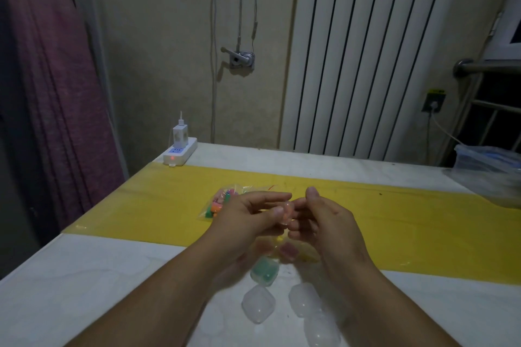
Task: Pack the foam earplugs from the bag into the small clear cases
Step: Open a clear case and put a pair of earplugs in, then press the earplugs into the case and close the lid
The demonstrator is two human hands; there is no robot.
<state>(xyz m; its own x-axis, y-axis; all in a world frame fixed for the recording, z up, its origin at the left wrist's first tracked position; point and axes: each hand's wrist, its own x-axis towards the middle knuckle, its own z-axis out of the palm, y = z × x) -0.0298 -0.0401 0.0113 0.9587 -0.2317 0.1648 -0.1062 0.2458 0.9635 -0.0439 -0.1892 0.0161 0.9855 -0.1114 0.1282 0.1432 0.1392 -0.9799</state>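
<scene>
My left hand (248, 214) and my right hand (324, 217) meet above the yellow strip and hold a small clear case (286, 213) between their fingertips; something orange shows inside it. Behind my left hand lies the clear bag of coloured foam earplugs (222, 200). Under my wrists sit clear cases with contents: a green one (265, 270), a pink one (289, 251) and a yellow one (307, 258), the last blurred. Nearer to me lie empty clear cases (258, 304), (304, 298), (321, 331).
The white table (98, 276) carries a yellow strip (158, 205) across its middle. A white power strip with a charger (180, 151) sits at the far left corner. A plastic box in a bag (487, 166) stands at the right edge. A radiator lines the wall behind.
</scene>
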